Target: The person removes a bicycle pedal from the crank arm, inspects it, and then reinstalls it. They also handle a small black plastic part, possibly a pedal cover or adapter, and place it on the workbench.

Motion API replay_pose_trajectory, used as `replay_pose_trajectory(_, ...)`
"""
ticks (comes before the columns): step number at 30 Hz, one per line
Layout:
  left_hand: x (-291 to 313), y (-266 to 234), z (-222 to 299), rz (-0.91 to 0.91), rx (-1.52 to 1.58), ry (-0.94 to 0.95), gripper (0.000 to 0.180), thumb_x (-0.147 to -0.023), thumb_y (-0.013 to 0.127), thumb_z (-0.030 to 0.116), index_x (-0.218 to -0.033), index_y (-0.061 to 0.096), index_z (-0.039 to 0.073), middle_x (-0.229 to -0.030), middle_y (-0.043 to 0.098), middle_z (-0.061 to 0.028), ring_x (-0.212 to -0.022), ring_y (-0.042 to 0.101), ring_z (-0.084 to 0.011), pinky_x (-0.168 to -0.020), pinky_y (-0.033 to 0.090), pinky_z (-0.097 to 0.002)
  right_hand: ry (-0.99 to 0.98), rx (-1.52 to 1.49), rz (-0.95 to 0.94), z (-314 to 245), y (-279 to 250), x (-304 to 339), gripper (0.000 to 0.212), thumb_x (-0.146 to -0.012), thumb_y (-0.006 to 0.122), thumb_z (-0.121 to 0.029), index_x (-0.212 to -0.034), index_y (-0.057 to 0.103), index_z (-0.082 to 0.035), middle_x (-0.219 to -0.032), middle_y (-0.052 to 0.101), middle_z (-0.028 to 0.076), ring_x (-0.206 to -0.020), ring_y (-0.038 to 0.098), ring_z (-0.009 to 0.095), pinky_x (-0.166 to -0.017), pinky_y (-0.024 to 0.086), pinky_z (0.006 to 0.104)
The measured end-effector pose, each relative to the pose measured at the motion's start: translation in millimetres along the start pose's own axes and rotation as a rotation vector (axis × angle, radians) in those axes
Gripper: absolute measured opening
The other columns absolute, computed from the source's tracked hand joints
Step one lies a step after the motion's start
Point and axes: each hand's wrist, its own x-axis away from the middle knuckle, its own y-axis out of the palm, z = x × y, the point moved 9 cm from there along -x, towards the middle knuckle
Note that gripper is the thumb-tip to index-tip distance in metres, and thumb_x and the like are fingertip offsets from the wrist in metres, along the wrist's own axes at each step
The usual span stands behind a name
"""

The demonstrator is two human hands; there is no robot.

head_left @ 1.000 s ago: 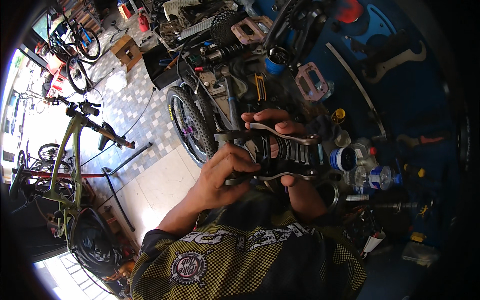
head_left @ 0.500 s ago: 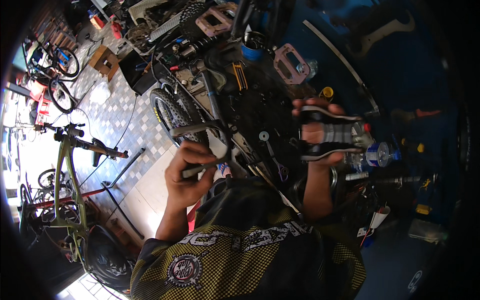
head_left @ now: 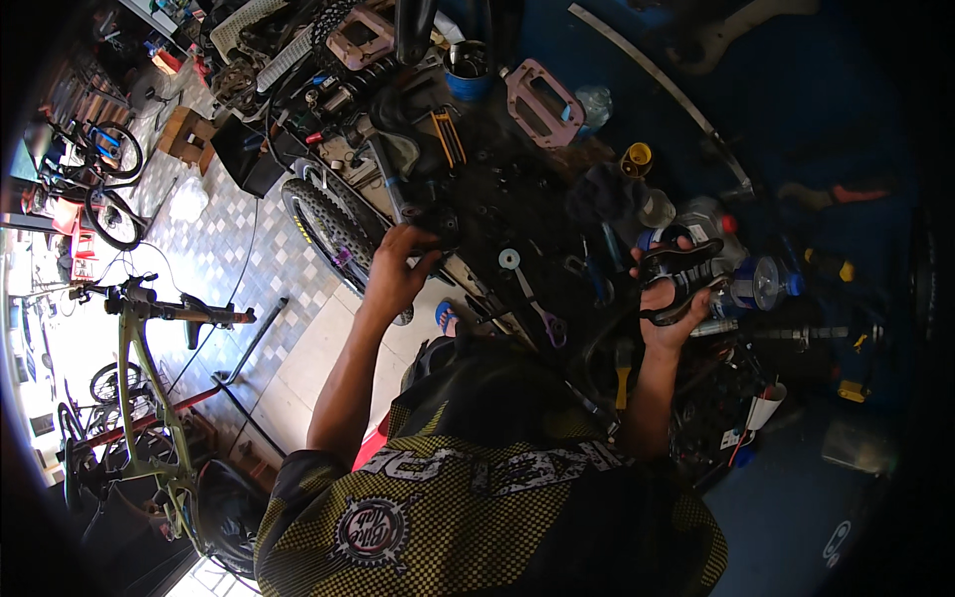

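My right hand (head_left: pixel 668 303) grips a black metal bicycle part (head_left: pixel 684 277) with curved arms, held upright over the right side of the cluttered workbench (head_left: pixel 517 199). My left hand (head_left: pixel 396 269) reaches to the bench's near-left edge and closes its fingers on a small black round part (head_left: pixel 441 225) lying there. A silver spanner (head_left: pixel 527 294) lies on the bench between the two hands. My forearms come up from my yellow and black chequered jersey (head_left: pixel 477 517).
A knobbly bicycle wheel (head_left: pixel 333 234) leans beside the bench at the left. Pink flat pedals (head_left: pixel 542 99), a blue cup (head_left: pixel 468 70), a yellow cap (head_left: pixel 637 157) and clear plastic bottles (head_left: pixel 761 284) crowd the bench. A green bicycle (head_left: pixel 139 398) stands on the tiled floor at far left.
Both hands held the black part together a second ago. My left hand then let go and moved left and forward to the bench edge, while my right hand carried the part to the right.
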Motion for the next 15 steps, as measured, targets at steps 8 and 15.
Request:
replay_pose_trajectory(8, -11.9, 49.1, -19.0, -0.042, -0.357, 0.065, 0.032, -0.083, 0.080, 0.011, -0.113, 0.071, 0.011, -0.108, 0.066, -0.0121, -0.115, 0.057, -0.0360, -0.097, 0.043, -0.0483, -0.004, -0.182, 0.034, 29.2, -6.4, -14.6, 0.080, -0.103, 0.053, -0.066, -0.158, 0.044, -0.010, -0.150, 0.056, 0.014, -0.136, 0.056, 0.039, -0.117, 0.043, 0.0491)
replay_pose_trajectory(15, -16.6, 46.5, -4.6, 0.062, -0.450, 0.038, 0.038, -0.084, 0.080, 0.012, -0.120, 0.068, 0.010, -0.110, 0.065, -0.0132, -0.119, 0.054, -0.0375, -0.100, 0.041, -0.0516, 0.143, -0.318, -0.037, 40.3, 16.2, -25.9, 0.077, -0.107, 0.048, -0.062, -0.157, 0.044, -0.004, -0.155, 0.054, 0.017, -0.138, 0.056, 0.042, -0.112, 0.052, 0.0488)
